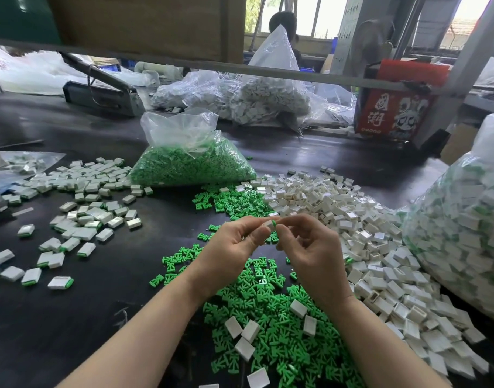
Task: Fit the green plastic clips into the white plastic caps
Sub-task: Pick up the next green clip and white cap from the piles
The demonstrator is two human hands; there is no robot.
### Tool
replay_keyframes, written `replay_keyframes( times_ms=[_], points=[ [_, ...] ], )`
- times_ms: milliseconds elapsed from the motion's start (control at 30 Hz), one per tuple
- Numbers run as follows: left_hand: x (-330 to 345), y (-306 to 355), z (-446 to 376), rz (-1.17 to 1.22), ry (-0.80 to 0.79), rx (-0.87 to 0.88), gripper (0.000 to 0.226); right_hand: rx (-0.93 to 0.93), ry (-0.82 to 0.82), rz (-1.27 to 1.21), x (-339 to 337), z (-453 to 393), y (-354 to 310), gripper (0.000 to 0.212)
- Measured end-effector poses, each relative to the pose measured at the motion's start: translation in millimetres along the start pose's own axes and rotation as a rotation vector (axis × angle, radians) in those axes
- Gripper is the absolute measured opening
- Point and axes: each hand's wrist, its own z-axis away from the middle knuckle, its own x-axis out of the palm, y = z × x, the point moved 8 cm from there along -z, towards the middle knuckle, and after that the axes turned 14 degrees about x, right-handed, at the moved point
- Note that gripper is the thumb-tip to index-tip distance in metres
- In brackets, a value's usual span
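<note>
Both hands meet above the black table (145, 242). My left hand (234, 245) pinches a white cap (268, 224) between thumb and fingertips. A green clip (274, 222) sticks out of the cap's right end, and my right hand (310, 247) pinches it there. Loose green clips (268, 317) lie heaped under my forearms, with a few white caps on top. A long pile of empty white caps (366, 233) runs along the right. Assembled caps with green ends (80, 214) are scattered to the left.
A clear bag of green clips (189, 161) stands behind the hands. A big bag of assembled pieces (464, 233) fills the right edge. Bags of white caps (254, 93), a heat sealer (100, 91) and a red carton (391, 113) sit at the back. A person sits beyond.
</note>
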Motion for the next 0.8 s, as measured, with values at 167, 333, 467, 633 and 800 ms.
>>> replay_keyframes(
  times_ms=[167, 333, 467, 633, 800],
  points=[
    [-1.7, 1.6, -0.4, -0.098, -0.053, -0.002, 0.032, 0.036, -0.079, 0.019, 3.6, -2.2, -1.9, 0.005],
    [-2.4, -6.8, 1.1, -0.111, -0.086, -0.036, 0.031, 0.022, -0.047, 0.064, 4.5, 0.7, -2.6, 0.01],
    [-7.2, -9.5, 0.7, -0.135, -0.069, -0.038, 0.029, 0.017, -0.029, 0.104, 5.3, 0.7, -0.7, 0.011],
    [-62.0, -12.5, 5.9, -0.115, 0.236, -0.111, 0.022, 0.102, 0.093, 0.042, -21.1, -11.6, 11.0, 0.009],
    [-160.6, -13.5, 39.1, -0.607, 0.709, -0.26, 0.023, 0.13, 0.193, 0.084, -37.3, -16.2, 16.6, 0.014]
  ],
)
